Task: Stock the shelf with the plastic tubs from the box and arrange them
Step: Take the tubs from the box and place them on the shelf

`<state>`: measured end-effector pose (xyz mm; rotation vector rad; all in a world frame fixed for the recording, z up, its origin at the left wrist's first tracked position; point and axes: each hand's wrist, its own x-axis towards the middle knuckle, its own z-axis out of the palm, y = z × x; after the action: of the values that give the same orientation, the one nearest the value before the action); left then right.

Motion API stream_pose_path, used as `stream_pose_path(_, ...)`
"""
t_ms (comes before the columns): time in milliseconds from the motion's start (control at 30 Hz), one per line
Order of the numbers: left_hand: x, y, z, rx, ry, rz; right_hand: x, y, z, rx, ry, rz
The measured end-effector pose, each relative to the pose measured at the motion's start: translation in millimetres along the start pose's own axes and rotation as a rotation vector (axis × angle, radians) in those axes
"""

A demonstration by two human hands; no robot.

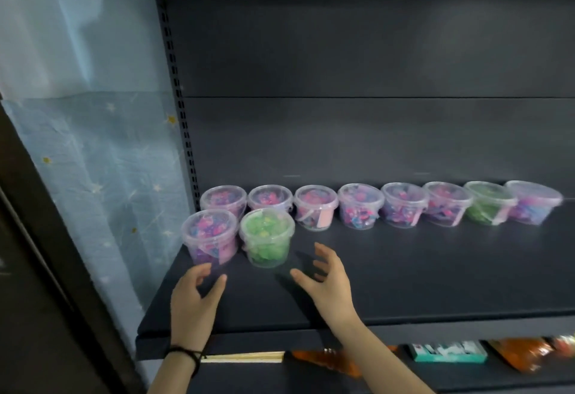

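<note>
**Stock on shelf.** Ten clear lidded tubs stood on the dark shelf [404,269].
- Back row [361,205]: eight tubs, starting beside the slotted upright [186,132] and running away from it. The seventh from the upright was green-filled and the rest pink and purple.
- Front row: two tubs. The pink front tub [210,236] stood nearest the upright and the green front tub [267,238] was next out from it, close beside it.

**Outstanding.** Most of the front row away from the upright was unfilled. The box was out of view, so its remaining stock could not be counted. By judgement the task was roughly half done, with the front row just begun.

**Hands.**
- Left hand [194,297]: it reached in on the upright side, with the fingers loosely spread and gripping nothing. Its fingertips were at the base of the pink front tub, and contact could not be told.
- Right hand [326,281]: it was farther from the upright, forward of the green front tub and apart from it. The fingers were splayed and slightly curved, holding nothing.
</note>
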<state>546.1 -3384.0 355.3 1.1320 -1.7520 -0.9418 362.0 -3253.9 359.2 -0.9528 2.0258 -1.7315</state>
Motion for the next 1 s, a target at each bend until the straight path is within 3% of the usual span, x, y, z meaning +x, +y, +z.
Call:
stream_pose_path(233,-100.7,88.7,99.7,-0.208,-0.12,0.137,-56.3,12.2,-171.7,-0.033,0.116,-0.07)
stream_pose_path(367,-196.6,133.8,191.2,-0.251,-0.309,0.188,-109.6,48.0,-291.9,-0.159,0.187,-0.033)
stream_pose_path(467,-273.1,146.6,261.5,-0.232,-0.517,0.21,-157.8,84.3,-376.0,-0.226,0.264,0.079)
stream_pose_path(700,-387.5,157.3,382.1,-0.12,-0.804,0.199,-235.4,154.8,-527.2,-0.287,0.323,0.346)
stream_pose_path(833,-435.4,138.4,449.2,-0.035,-0.977,0.13,-256.4,213.7,-582.2,-0.295,0.354,0.455)
stream_pose_path(1000,-488.2,119.1,549.7,0.009,-1.049,-0.049,-261.8,290.9,-643.7,-0.333,0.337,0.627)
